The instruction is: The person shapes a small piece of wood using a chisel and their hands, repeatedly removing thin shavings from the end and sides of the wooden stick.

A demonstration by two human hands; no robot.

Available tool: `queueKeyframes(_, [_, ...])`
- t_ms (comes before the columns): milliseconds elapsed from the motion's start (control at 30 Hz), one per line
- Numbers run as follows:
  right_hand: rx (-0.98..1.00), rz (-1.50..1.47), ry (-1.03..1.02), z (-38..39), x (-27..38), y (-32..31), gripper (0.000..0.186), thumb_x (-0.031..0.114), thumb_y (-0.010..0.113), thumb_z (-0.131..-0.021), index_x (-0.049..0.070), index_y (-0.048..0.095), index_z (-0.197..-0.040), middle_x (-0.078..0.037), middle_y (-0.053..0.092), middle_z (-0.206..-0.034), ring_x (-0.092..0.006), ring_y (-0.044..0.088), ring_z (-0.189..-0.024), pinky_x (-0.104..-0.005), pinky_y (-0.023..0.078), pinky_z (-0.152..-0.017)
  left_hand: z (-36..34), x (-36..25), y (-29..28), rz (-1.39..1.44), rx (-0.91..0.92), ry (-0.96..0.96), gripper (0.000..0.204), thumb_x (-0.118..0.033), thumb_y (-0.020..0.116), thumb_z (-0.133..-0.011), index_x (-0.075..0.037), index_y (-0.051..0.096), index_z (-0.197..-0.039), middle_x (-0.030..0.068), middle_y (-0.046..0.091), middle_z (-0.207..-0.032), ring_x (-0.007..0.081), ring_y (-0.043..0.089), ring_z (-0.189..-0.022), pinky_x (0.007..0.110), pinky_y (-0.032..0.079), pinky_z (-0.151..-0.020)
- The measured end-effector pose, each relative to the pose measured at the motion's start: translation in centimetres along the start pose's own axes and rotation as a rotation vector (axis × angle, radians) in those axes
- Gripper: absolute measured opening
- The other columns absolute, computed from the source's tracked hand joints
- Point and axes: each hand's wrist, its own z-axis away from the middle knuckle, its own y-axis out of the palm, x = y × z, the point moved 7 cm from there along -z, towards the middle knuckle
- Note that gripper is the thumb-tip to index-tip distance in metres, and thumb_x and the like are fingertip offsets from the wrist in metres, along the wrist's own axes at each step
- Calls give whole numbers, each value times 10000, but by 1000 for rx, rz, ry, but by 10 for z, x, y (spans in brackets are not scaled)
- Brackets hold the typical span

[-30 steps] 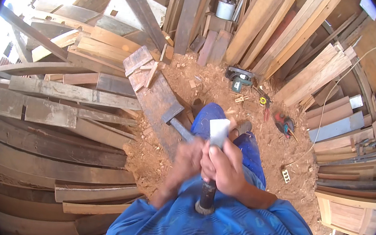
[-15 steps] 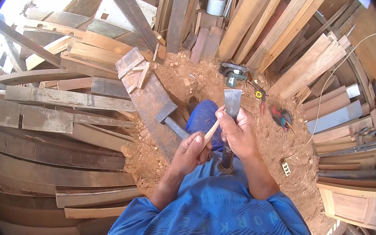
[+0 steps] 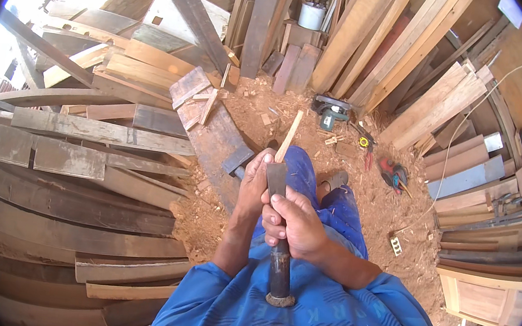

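My left hand (image 3: 252, 184) is closed around the lower part of a thin pale wooden strip (image 3: 289, 137), whose free end points away from me. In my right hand (image 3: 299, 224) is a wide chisel (image 3: 279, 274), gripped where the blade meets the dark handle. The chisel's blade lies over the strip's lower end, hiding part of it, and its handle end is toward my blue shirt. Just left of my left hand, a hammer (image 3: 237, 159) rests on a worn brown board (image 3: 203, 134); my hand and forearm cover most of its handle.
Small wood pieces (image 3: 209, 107) lie at the board's far end. On the shaving-covered ground are a green power tool (image 3: 331, 114), a yellow tape measure (image 3: 364, 142) and red-handled tools (image 3: 392, 173). Stacked planks (image 3: 84, 133) fill the left; more boards lean at the back and right.
Both hands have shifted left and closer together. The chisel has come down and left onto the strip's lower end, and the strip now stands more upright with its free end showing above the blade.
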Motion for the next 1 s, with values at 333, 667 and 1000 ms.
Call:
queueKeyframes(333, [-25,189,-12,15,-3,3,175,239,421,-1009,70,466,-1014,25,365,-662,-48,347,-470,-258,399,-456,32,-39,1,-665,-29,273,350,-262,344,-1036,-26,589,-951,80,557,-684,169,532,-616,319,423,-563])
queueKeyframes(667, [-25,241,-303,49,47,24,200,231,391,-1028,47,461,-997,27,380,-633,-48,360,-492,-232,378,-461,83,28,10,-640,27,223,334,-272,415,-1018,-17,549,-849,87,519,-623,144,507,-585,303,388,-514])
queueKeyframes(1000, [-41,-17,16,7,3,1,136,231,440,-1006,101,480,-1018,32,391,-678,-52,359,-486,-262,416,-482,12,-3,-4,-95,-30,2,404,-371,328,-1051,-91,559,-872,-30,505,-607,33,401,-499,197,319,-448])
